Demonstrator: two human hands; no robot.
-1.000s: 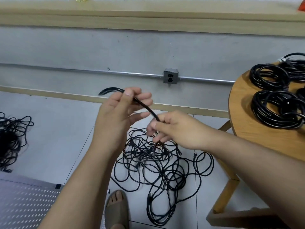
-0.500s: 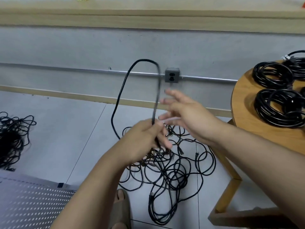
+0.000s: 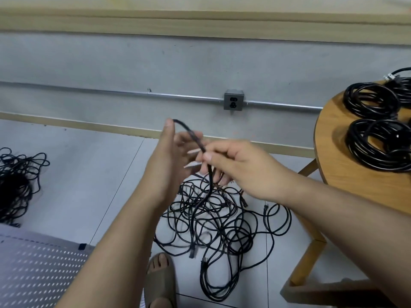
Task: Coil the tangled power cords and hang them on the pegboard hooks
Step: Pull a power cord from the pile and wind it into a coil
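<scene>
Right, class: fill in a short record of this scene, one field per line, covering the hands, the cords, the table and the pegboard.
left hand: holds the top of the held cord at the thumb
right hand: pinches the held cord lower down
held cord: black, arcs between the hands, then drops into the floor tangle
floor tangle: loose black cords on the tiles
second tangle: on the floor, far left
coiled cords: lying on the round wooden table, right
pegboard: perforated panel, lower left; no cord on its visible part
</scene>
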